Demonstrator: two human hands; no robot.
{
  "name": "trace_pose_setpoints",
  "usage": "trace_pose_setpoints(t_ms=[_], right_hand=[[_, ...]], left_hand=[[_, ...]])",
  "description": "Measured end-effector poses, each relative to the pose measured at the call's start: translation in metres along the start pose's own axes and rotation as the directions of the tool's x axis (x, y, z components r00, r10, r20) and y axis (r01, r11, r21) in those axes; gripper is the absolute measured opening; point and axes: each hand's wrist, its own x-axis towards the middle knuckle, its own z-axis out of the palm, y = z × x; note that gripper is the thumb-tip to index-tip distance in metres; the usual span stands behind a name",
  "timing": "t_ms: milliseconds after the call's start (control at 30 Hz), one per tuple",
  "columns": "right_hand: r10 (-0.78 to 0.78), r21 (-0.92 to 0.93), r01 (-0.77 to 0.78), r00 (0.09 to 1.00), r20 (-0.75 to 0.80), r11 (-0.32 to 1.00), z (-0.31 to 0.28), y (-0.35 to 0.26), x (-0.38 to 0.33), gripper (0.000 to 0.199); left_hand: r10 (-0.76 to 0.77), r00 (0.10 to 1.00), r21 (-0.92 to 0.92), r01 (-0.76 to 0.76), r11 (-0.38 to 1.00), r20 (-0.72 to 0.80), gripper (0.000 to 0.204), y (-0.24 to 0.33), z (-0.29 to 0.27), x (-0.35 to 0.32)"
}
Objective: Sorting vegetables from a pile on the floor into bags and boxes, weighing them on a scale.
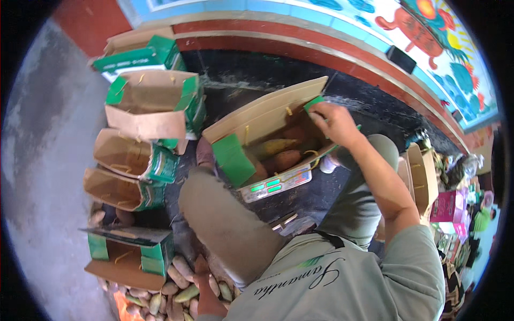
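Note:
Between my knees an open cardboard box (278,99) with green flaps and yellow cord handles stands on a digital scale (278,184) with lit green displays. Several long reddish and yellow-green tubers, like sweet potatoes (284,159), lie inside it. At the box's far right corner my right hand (334,124) has its fingers closed on the green end flap (315,103). Down by my left thigh, my left hand (202,266) is at a floor pile of similar tubers (170,289); its fingers do not show clearly.
Several open green-and-brown boxes (152,99) line the left side, one (128,257) beside the pile. A red-edged wall base (257,32) runs behind. To the right are more cardboard (422,174), a magenta box (448,207) and a person in green (482,219). A white bottle-like thing (328,163) stands beside the scale.

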Motion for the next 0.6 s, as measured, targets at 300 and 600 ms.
trace_pose_setpoints(t_ms=[300, 600], right_hand=[[0.001, -0.06, 0.004, 0.997, 0.082, 0.998, -0.011, 0.0, -0.004, 0.014], [-0.073, -0.053, 0.079, 0.991, 0.112, 0.995, -0.015, 0.002, -0.016, 0.013]], left_hand=[[0.246, 0.965, -0.605, -0.247, 0.757, -0.088, 0.077, 0.053, -0.04, -0.057], [0.356, 0.884, -0.909, -0.381, 0.17, -0.304, 0.069, 0.047, -0.109, -0.102]])
